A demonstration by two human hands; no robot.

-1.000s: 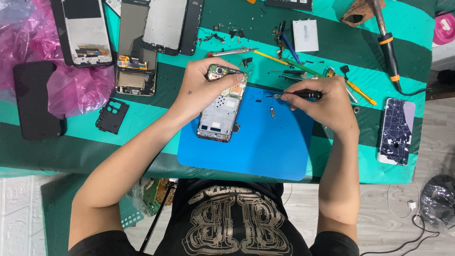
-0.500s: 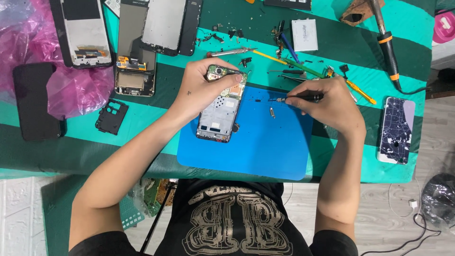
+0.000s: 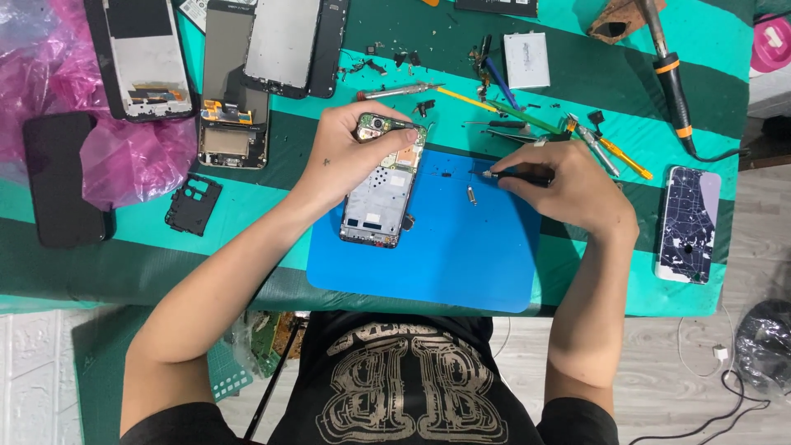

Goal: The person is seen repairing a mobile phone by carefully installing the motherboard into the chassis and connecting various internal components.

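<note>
Right hand (image 3: 568, 194) shifted slightly, fingers pinching black screwdriver (image 3: 519, 175); left hand (image 3: 350, 152) fingers gripping opened phone frame (image 3: 386, 185).

A table (image 3: 577, 74) under a green-and-teal striped cloth (image 3: 124, 255) — pale wood-look floor (image 3: 684, 379) at right, white brick-pattern surface (image 3: 33, 371) lower left.

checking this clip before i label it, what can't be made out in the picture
Head view:
- Top of the opened phone: under the left hand.
- Screwdriver tip: too small to tell its type.
- Loose bits on the blue mat: too small.
- Soldering iron: top cut off by the edge.
</note>
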